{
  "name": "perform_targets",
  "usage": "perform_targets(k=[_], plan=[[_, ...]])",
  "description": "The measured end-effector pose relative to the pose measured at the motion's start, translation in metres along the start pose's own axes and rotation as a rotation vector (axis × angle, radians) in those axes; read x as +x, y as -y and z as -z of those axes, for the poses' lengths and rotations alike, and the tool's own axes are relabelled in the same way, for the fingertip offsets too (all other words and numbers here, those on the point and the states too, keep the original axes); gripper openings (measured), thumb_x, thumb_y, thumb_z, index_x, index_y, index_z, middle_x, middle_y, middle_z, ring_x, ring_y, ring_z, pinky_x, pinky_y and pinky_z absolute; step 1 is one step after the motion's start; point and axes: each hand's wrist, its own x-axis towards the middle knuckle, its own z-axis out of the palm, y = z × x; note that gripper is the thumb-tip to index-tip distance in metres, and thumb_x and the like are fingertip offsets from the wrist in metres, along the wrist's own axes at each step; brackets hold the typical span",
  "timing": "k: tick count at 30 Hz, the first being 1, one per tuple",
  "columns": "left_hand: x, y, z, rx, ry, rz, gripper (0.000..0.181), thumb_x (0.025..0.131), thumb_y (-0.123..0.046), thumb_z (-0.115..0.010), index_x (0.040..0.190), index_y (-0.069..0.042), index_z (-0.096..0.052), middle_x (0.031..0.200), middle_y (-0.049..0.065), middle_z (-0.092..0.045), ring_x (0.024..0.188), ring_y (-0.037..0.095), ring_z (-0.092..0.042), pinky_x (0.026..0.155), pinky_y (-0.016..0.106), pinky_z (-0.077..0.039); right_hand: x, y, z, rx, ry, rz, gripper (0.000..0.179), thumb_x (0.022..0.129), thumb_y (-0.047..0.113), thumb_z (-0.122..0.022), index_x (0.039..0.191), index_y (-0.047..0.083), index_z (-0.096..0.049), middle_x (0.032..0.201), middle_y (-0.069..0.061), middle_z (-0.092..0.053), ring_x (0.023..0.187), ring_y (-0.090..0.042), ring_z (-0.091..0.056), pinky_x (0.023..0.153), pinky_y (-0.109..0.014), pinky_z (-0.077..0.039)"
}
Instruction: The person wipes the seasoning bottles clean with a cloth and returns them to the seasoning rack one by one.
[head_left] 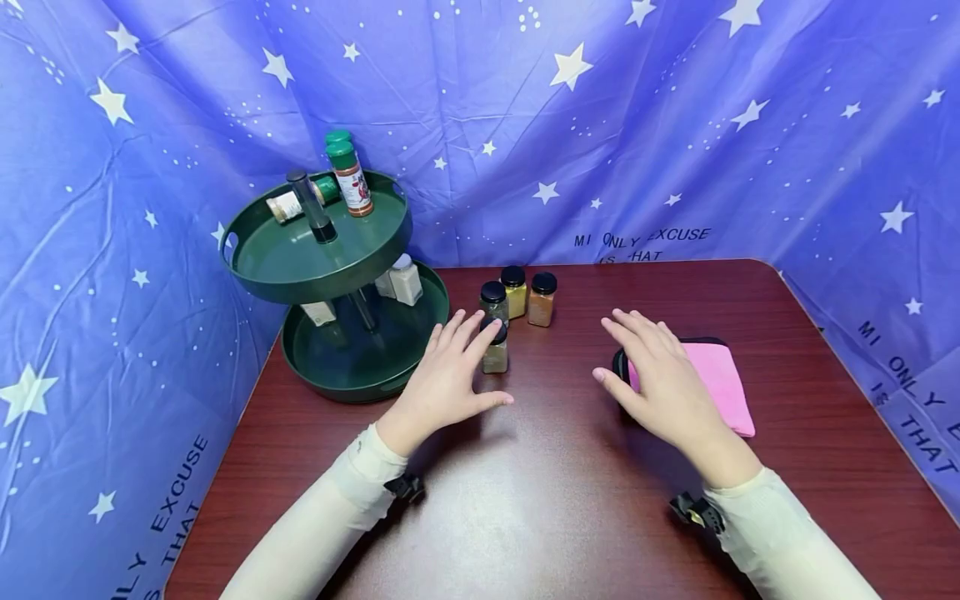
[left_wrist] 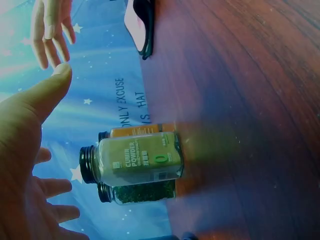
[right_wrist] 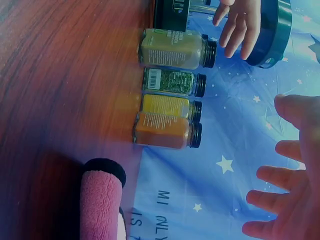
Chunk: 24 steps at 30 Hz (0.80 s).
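Observation:
My left hand (head_left: 450,375) hovers with spread fingers over the table, its fingertips overlapping the nearest spice jar in the head view. That jar, labelled cumin powder (left_wrist: 140,160), stands upright with a black lid. Behind it are a jar of green flakes (right_wrist: 172,81), a yellow jar (head_left: 516,300) and an orange jar (head_left: 542,307), all black-lidded. Over on the right, my right hand (head_left: 663,392) is held above a folded pink cloth (head_left: 720,379) with black edging, fingers extended. Neither hand holds anything.
A dark green two-tier round tray (head_left: 330,275) stands at the back left. Its upper tier carries green-capped shaker bottles (head_left: 354,187), one lying down; white containers (head_left: 406,282) sit below. A blue starry curtain (head_left: 487,125) surrounds the dark red wooden table (head_left: 510,517).

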Motion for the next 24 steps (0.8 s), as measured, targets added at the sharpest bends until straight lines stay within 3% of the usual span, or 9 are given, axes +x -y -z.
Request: perform_targets(k=[5, 11, 17, 24], plan=[[0.003, 0.002, -0.001, 0.000, 0.025, 0.002, 0.102, 0.078, -0.067, -0.078, 0.159, -0.020, -0.036, 0.163, 0.012, -0.035, 0.153, 0.039, -0.025, 0.118, 0.066, -0.025, -0.002, -0.002, 0.003, 0.001, -0.006, -0.030, 0.066, 0.094, 0.034, -0.073, 0.150, 0.009, -0.050, 0.156, -0.015, -0.047, 0.147, -0.039, -0.036, 0.123, -0.055, -0.021], [0.008, 0.004, -0.001, -0.086, 0.049, 0.021, 0.102, 0.079, -0.061, -0.080, 0.160, -0.019, -0.035, 0.163, 0.012, -0.034, 0.152, 0.039, -0.027, 0.120, 0.062, -0.025, -0.005, -0.004, 0.009, 0.046, -0.039, -0.062, 0.062, 0.093, 0.027, -0.073, 0.148, 0.007, -0.052, 0.153, -0.017, -0.049, 0.144, -0.040, -0.040, 0.118, -0.059, -0.027], [0.013, 0.008, -0.004, -0.140, 0.073, 0.031, 0.102, 0.081, -0.064, -0.077, 0.160, -0.018, -0.032, 0.163, 0.012, -0.034, 0.152, 0.037, -0.028, 0.123, 0.054, -0.023, -0.009, -0.008, 0.012, 0.061, -0.078, -0.099, 0.059, 0.093, 0.023, -0.073, 0.145, 0.004, -0.053, 0.150, -0.018, -0.052, 0.140, -0.040, -0.044, 0.115, -0.057, -0.032], [0.017, 0.010, -0.008, -0.199, 0.078, 0.067, 0.101, 0.082, -0.058, -0.080, 0.161, -0.018, -0.031, 0.163, 0.012, -0.036, 0.152, 0.034, -0.030, 0.122, 0.054, -0.026, -0.014, -0.013, 0.016, 0.065, -0.107, -0.136, 0.058, 0.092, 0.019, -0.073, 0.144, 0.002, -0.054, 0.146, -0.022, -0.053, 0.137, -0.041, -0.047, 0.116, -0.051, -0.032]])
